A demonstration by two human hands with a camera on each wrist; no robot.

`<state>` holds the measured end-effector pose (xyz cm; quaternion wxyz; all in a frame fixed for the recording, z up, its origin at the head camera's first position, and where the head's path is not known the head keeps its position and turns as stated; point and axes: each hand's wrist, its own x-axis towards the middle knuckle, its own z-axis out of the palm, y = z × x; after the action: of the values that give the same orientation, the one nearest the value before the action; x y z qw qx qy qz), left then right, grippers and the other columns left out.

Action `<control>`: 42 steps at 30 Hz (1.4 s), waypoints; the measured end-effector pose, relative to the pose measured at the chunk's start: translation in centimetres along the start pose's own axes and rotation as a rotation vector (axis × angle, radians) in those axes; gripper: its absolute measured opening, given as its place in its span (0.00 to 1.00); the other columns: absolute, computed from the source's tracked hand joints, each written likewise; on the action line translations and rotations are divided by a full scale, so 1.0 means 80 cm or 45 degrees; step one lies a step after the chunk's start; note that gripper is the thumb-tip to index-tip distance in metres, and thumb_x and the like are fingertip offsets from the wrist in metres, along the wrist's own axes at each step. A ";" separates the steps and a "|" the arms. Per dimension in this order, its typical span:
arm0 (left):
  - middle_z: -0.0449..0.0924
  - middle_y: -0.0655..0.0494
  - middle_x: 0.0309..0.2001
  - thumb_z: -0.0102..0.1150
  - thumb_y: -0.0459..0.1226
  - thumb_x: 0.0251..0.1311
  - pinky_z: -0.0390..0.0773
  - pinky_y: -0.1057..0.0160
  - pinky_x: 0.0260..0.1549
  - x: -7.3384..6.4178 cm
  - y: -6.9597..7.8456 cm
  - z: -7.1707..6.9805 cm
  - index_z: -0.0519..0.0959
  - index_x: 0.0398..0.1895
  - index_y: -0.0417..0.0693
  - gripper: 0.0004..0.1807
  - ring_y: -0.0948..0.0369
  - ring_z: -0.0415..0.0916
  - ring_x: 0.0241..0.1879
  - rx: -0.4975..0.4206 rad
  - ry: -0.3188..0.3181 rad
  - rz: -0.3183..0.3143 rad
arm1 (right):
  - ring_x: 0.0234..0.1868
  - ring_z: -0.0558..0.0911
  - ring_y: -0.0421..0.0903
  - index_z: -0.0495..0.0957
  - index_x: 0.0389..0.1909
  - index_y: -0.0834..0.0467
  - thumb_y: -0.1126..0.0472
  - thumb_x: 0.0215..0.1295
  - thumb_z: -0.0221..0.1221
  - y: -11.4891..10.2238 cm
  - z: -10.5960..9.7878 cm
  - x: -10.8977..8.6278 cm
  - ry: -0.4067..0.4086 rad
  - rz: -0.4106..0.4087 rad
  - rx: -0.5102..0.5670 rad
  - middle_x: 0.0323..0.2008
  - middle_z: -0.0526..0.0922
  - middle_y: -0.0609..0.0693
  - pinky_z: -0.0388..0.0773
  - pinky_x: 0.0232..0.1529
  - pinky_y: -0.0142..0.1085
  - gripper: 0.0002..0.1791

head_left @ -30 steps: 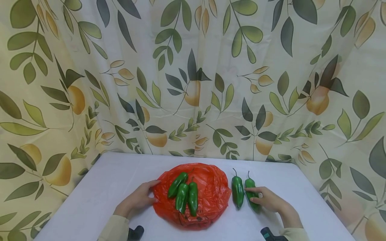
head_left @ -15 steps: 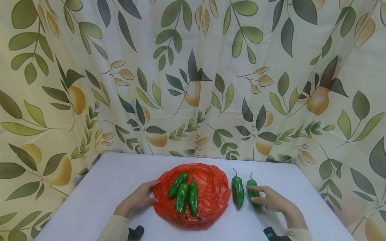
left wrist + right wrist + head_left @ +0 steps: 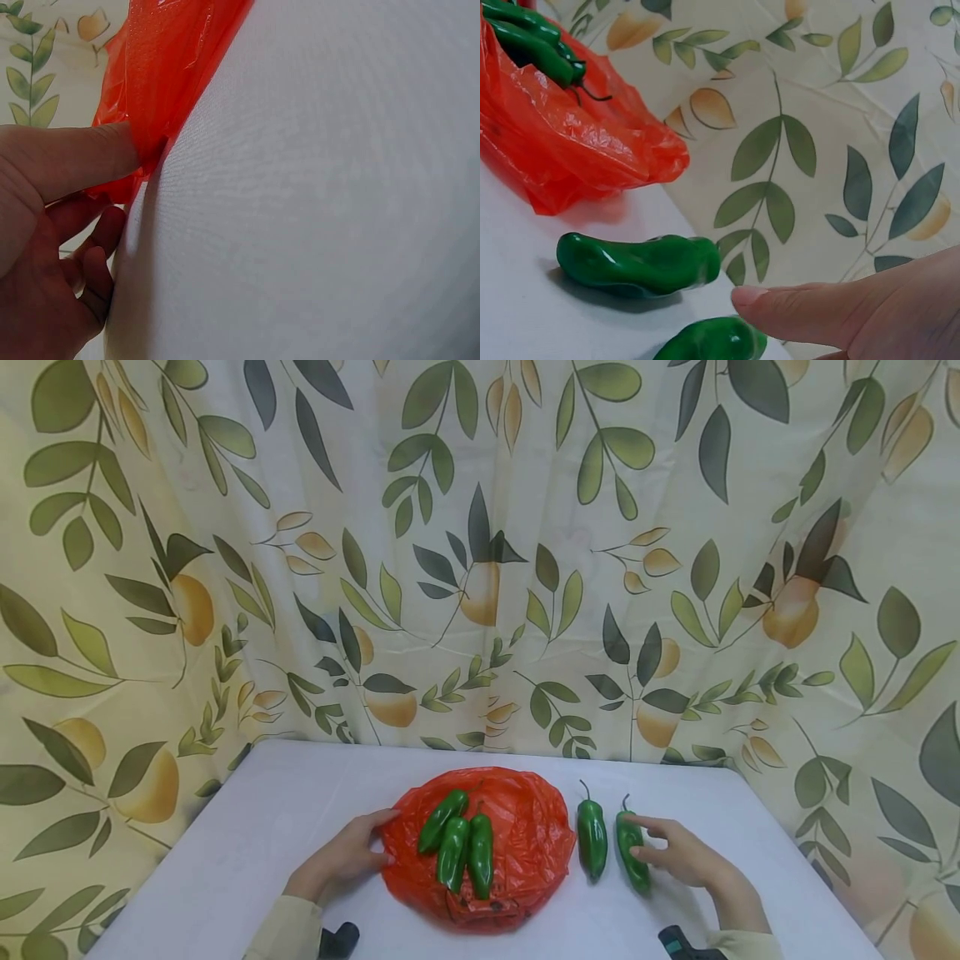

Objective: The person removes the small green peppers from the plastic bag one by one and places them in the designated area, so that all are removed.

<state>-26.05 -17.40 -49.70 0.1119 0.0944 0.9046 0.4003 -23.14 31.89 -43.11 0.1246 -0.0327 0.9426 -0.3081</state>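
Observation:
A red plastic bag (image 3: 525,852) lies spread in a rounded heap, with three glossy green chili peppers (image 3: 452,852) on it. My left hand (image 3: 348,856) pinches the bag's left edge between thumb and fingers; the left wrist view has the thumb (image 3: 90,159) against the red plastic. Right of the bag, two more green chili peppers lie side by side on the white table. My right hand (image 3: 682,853) is at the outer chili pepper (image 3: 630,839), index finger and thumb at its right side, loosely spread. The inner chili pepper (image 3: 592,839) lies untouched between it and the bag.
The white table (image 3: 315,777) ends at a hanging curtain (image 3: 480,677) printed with leaves and fruit, which closes off the back and sides. A dark wrist-worn device (image 3: 337,941) shows near each sleeve.
The outer chili pepper has shifted slightly right, away from the inner one. My right hand has moved slightly right with it, its fingers now less over the pepper. My left hand stays at the bag.

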 end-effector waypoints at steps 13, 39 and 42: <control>0.70 0.52 0.73 0.73 0.35 0.53 0.68 0.35 0.69 -0.001 0.002 -0.001 0.69 0.73 0.58 0.42 0.43 0.63 0.74 0.007 -0.008 -0.038 | 0.52 0.82 0.64 0.64 0.73 0.63 0.50 0.72 0.59 -0.020 0.003 0.004 0.249 0.040 -0.056 0.69 0.65 0.76 0.86 0.47 0.53 0.35; 0.71 0.51 0.72 0.73 0.34 0.54 0.70 0.37 0.68 -0.002 0.005 0.000 0.70 0.73 0.55 0.41 0.43 0.64 0.73 -0.007 -0.012 -0.029 | 0.43 0.78 0.46 0.73 0.68 0.54 0.58 0.68 0.63 -0.100 0.069 0.007 0.293 -0.206 0.088 0.58 0.79 0.60 0.87 0.39 0.38 0.28; 0.71 0.51 0.72 0.73 0.34 0.54 0.69 0.37 0.68 -0.003 0.005 -0.002 0.70 0.73 0.55 0.41 0.43 0.64 0.73 -0.012 -0.007 -0.024 | 0.44 0.79 0.46 0.73 0.68 0.53 0.58 0.68 0.64 -0.108 0.076 0.008 0.289 -0.241 0.096 0.60 0.79 0.58 0.87 0.39 0.36 0.28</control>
<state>-25.84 -17.30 -49.30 0.1186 0.0866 0.9032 0.4033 -22.37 21.34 -42.91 -0.0112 -0.0817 0.9311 -0.3552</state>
